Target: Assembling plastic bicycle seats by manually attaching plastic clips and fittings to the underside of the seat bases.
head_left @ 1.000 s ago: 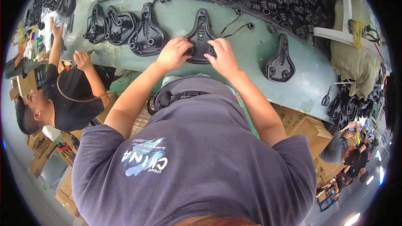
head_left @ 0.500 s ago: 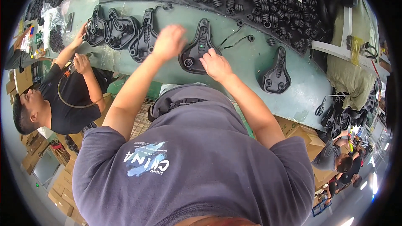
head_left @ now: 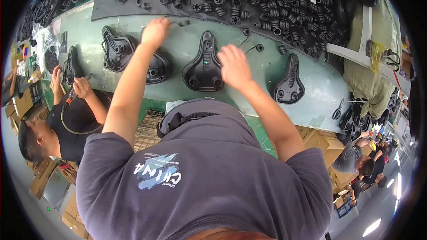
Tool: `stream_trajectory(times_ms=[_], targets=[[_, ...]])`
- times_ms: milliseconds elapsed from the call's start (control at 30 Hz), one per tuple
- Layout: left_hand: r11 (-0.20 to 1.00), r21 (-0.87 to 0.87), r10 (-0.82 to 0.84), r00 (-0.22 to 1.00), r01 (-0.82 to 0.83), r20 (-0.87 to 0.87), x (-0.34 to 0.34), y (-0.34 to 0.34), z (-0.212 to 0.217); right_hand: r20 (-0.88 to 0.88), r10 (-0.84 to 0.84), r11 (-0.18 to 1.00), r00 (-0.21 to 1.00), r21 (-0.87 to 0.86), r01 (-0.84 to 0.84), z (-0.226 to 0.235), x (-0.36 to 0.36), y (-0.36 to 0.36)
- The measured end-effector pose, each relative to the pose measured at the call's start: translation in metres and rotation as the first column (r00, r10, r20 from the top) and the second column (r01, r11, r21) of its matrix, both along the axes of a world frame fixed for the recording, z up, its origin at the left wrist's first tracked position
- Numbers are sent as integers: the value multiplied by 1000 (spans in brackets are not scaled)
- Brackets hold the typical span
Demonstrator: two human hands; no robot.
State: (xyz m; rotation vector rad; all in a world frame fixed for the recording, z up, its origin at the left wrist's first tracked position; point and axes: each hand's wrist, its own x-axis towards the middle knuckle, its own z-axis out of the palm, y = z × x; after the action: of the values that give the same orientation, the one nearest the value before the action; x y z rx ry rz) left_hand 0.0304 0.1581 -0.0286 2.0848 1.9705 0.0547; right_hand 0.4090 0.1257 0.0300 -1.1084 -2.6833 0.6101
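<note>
Underside up on the green bench lies a black bicycle saddle [head_left: 204, 69], with a small green light spot on it. My right hand [head_left: 235, 66] is just right of its nose and edge, fingers bent but apart, with nothing visible in them. Farther left, my left hand [head_left: 155, 32] has its fingers curled together by the nose of a second saddle [head_left: 158, 69]. My forearm covers part of that saddle, and what the fingers hold, if anything, is hidden. A thin rod with a black end [head_left: 181, 23] lies beside this hand.
Small black springs and rings [head_left: 267, 13] pile on a dark sheet at the back. Rods with round ends [head_left: 253, 49] and another saddle [head_left: 290, 80] lie rightward. Left, a co-worker [head_left: 66, 120] holds a tool with a hose by a saddle [head_left: 71, 66]; another saddle [head_left: 119, 49] lies between us.
My right hand has come off the middle saddle to its right side. My left hand has moved left and farther away. The co-worker's saddle now lies apart from the others, farther left.
</note>
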Motion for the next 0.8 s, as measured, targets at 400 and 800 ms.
stream_trajectory(times_ms=[400,800], targets=[[928,-186,354,917,-322,183,92,-66,2,457,-376,854,806,-168,493,-26,71,14],[987,-123,148,870,-102,470,115,-116,78,336,-616,652,712,-289,701,-31,86,-40]])
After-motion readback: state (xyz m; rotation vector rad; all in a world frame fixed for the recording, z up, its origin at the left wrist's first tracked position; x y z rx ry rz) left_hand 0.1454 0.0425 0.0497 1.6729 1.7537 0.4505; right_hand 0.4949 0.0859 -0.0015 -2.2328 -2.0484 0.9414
